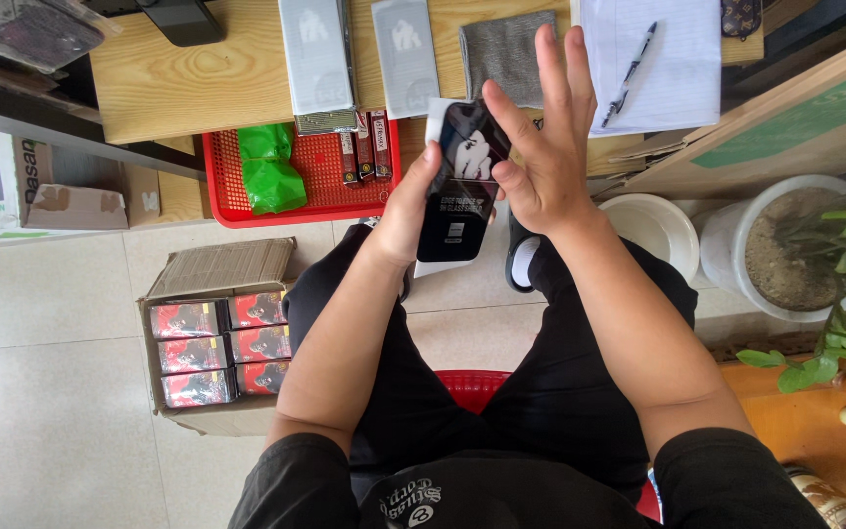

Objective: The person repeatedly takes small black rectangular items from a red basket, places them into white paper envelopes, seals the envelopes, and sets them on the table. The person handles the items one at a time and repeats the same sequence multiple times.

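The person sits on a red stool [467, 384], and both hands are up over the lap, just near of the wooden table [178, 88]. The left hand [411, 201] is wrapped around the left edge of a flat black package [462, 186] with a picture on its front, gripping it upright-ish. The right hand [540, 147] has its fingers spread wide, with just the thumb pressing on the package's right edge. Far behind sit a red tray [325, 176] with a green bag [268, 168], grey packets [317, 59] and a notepad with a pen [631, 73]. On the floor to the left is a cardboard box [215, 338] full of small red boxes. White pots [780, 245] sit on the right.
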